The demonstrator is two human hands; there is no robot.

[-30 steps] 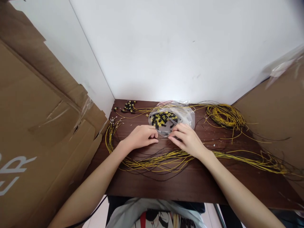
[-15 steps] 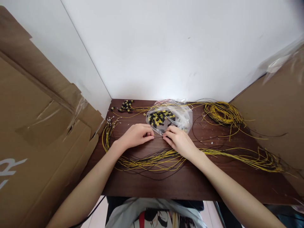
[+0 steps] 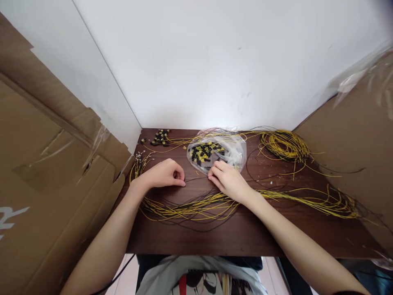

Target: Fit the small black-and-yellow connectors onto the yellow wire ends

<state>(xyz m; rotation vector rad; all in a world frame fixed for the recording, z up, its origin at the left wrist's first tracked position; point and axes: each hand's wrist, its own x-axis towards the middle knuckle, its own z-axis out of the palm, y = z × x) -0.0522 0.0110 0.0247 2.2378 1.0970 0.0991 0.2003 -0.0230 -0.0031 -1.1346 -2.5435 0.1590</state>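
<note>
A thin black wire [image 3: 196, 178] runs across the small gap between my two hands. My left hand [image 3: 167, 174] is closed in a pinch at the wire's left end. Opposite it, my right hand [image 3: 227, 180] pinches the wire's other end, just at the front edge of a clear plastic bag [image 3: 238, 149]. Loose black and yellow connector pieces [image 3: 203, 152] lie in the bag's mouth. What sits inside each pinch is hidden by the fingers. Nearer me, a long bundle of yellow and black wires [image 3: 187, 211] passes under my right forearm.
Capped wire ends [image 3: 161, 137] lie in a cluster at the back left. Bare terminals [image 3: 140, 155] end the long bundle nearby. A coil of yellow and black wire [image 3: 285, 145] rests at the back right. Cardboard [image 3: 61, 164] walls the left side, more cardboard [image 3: 362, 135] the right.
My left hand has drawn away to the left, so the gap between the hands is wider and more of the black wire shows. My right hand stays by the bag.
</note>
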